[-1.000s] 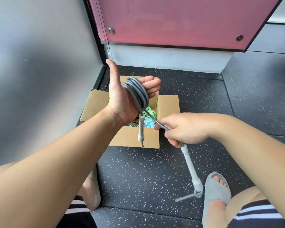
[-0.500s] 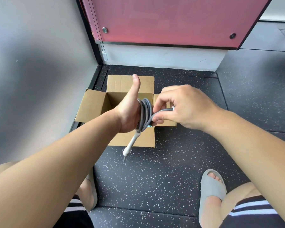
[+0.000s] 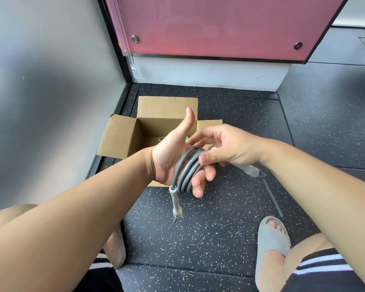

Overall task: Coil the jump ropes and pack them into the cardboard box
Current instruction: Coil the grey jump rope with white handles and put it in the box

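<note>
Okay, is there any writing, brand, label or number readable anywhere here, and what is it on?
No text can be read in this view.
The cardboard box shows plain flaps with no print.
The grey jump rope shows no marking.
The red panel shows no lettering.

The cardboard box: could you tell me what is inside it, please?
Only a bit of green rope shows in the cardboard box; the left hand and grey rope coil cover the rest.
</note>
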